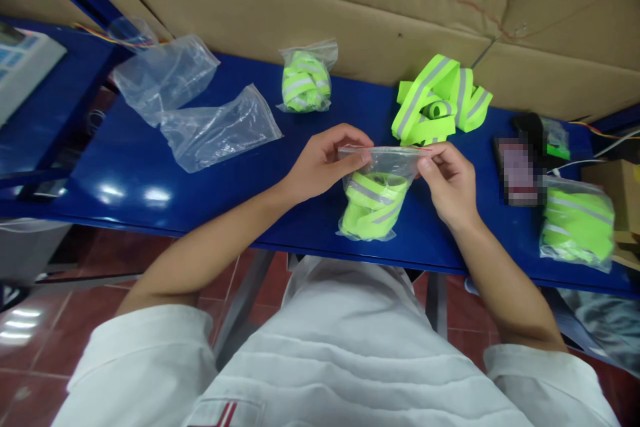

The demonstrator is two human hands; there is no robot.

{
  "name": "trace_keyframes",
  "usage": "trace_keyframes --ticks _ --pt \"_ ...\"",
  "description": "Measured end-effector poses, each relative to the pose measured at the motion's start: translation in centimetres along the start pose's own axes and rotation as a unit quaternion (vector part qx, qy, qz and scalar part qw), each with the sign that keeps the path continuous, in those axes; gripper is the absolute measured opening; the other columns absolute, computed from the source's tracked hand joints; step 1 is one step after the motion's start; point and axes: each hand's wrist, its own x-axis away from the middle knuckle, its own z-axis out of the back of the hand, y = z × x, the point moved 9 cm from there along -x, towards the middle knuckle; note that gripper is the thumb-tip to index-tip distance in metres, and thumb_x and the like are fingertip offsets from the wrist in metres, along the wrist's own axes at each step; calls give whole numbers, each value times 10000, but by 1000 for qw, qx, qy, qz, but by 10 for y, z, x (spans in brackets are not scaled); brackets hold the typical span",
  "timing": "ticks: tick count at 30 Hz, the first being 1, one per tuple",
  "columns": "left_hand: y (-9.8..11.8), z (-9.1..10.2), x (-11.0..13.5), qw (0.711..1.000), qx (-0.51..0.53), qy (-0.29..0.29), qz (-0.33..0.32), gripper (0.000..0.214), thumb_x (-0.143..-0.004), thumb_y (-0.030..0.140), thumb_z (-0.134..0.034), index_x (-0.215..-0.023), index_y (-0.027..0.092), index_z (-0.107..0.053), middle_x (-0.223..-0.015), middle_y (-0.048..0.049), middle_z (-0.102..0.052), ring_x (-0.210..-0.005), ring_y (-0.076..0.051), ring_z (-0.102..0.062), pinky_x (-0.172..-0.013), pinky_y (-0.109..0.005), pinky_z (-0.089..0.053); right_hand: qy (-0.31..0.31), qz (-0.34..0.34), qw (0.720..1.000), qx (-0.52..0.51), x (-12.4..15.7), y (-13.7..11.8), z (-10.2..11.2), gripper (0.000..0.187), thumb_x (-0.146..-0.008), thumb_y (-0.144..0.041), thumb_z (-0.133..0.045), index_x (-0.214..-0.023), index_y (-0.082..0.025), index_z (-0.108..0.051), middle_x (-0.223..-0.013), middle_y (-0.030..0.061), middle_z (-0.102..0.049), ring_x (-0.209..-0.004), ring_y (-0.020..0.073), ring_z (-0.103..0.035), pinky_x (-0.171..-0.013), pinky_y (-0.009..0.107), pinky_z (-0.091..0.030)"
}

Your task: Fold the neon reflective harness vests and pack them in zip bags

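Observation:
A clear zip-lock bag (375, 207) stands near the front edge of the blue table, with a coiled neon yellow-green strap with grey reflective stripes inside it. My left hand (333, 159) pinches the bag's top left corner between thumb and fingers. At the top right corner, my right hand (449, 180) has thumb and fingers closed on the same edge. The bag's mouth stretches straight between both hands, its red-lined zip strip showing; I cannot tell whether it is sealed. Just beyond my right hand lies a loose reflective strap (425, 103), partly coiled.
Two flat clear bags (220, 130) (170, 73) lie at the left of the blue table (135, 180). A filled bag (306, 80) stands at the back, another filled bag (577, 223) at the right. A blurred-out phone-like object (519, 170) and a cardboard box (613, 190) are also right. Cardboard (300, 0) walls the back.

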Motion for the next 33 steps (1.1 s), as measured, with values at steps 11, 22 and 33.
trace_keyframes --ticks 11,22,33 --pt "25 1 -1 963 -158 -216 -35 278 -945 441 -762 -1043 184 -796 -1182 -121 -732 -1076 -186 -710 -916 -260 -562 -41 -27 999 7 3 2 -9 358 -926 -559 -778 -884 -228 -647 -754 -14 -651 -636 132 -582 -578 274 -490" --pt "-3 11 1 897 -356 -262 9 289 -988 287 -608 -1212 196 -767 -1068 -43 -774 -880 -130 -705 -785 -208 -499 -93 -45 994 29 4 17 -16 393 -977 -623 -691 -911 -241 -626 -683 -21 -546 -579 124 -469 -538 291 -363" --pt "-15 3 4 871 -392 -296 -19 313 -982 210 -585 -1234 224 -772 -1072 -54 -739 -867 -136 -682 -776 -221 -463 -109 -59 992 -1 6 22 -23 417 -976 -654 -672 -908 -250 -595 -668 -31 -526 -552 117 -476 -506 273 -399"
